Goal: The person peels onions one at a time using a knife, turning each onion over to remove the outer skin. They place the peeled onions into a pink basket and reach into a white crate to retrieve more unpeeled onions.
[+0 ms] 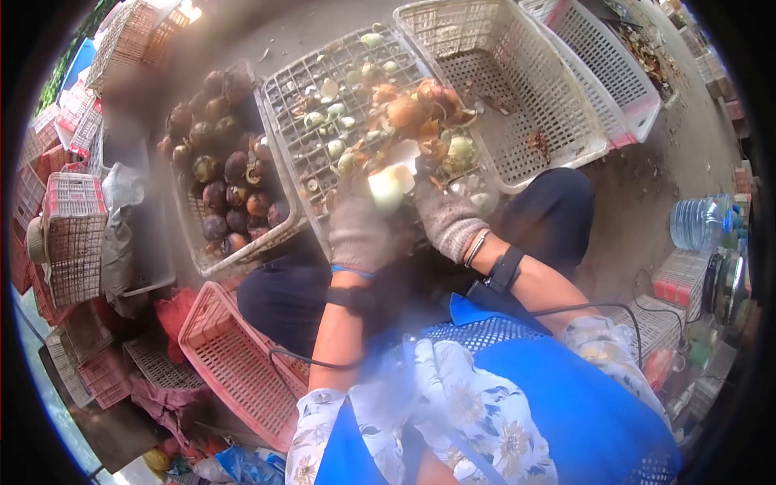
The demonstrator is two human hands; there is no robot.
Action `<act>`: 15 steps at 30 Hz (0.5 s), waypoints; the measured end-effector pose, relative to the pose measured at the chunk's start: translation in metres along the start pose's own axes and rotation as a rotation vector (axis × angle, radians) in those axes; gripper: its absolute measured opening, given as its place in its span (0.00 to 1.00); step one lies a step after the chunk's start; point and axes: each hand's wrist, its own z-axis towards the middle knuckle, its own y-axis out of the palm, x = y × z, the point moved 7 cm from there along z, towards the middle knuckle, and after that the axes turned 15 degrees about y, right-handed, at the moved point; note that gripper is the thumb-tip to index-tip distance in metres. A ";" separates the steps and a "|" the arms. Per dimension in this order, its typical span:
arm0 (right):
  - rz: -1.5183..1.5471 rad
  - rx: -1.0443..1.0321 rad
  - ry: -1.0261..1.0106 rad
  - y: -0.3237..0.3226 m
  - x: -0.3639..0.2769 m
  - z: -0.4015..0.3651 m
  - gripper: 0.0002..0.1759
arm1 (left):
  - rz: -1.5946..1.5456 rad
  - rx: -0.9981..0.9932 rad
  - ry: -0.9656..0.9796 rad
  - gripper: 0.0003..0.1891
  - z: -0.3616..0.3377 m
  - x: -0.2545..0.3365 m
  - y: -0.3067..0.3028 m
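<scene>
A pale peeled onion [385, 191] sits at the fingers of my left hand [360, 225], which wears a grey knit glove and is closed around its lower side. Just above it is a bright white piece [406, 155], too overexposed to name. My right hand [446, 217], gloved too, is close beside the onion with its fingers curled; whatever they grip is hidden. Both hands are over a grid-topped crate [284, 95] strewn with onion skins [440, 101], small pale onion pieces [335, 148] and a brown-skinned onion [404, 111].
To the left stands a crate [198, 257] of unpeeled dark onions [207, 168]. On the right is a white crate [558, 166] with a few skin scraps inside. A pink crate [234, 364] lies by my left leg. A water jug [695, 225] stands far right.
</scene>
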 end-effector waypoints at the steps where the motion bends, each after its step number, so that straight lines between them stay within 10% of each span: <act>1: 0.043 -0.031 0.027 -0.005 0.001 -0.001 0.10 | 0.007 -0.011 -0.004 0.39 -0.006 -0.007 0.003; 6: 0.073 0.027 0.033 -0.032 0.010 -0.007 0.17 | -0.220 -0.059 -0.295 0.38 -0.016 -0.028 -0.005; 7: -0.070 0.268 -0.111 -0.031 -0.002 -0.010 0.21 | -0.169 -0.006 -0.263 0.37 -0.021 -0.031 -0.005; 15: 0.032 0.209 -0.325 -0.039 -0.044 0.006 0.16 | -0.098 0.035 -0.227 0.35 -0.033 -0.038 0.003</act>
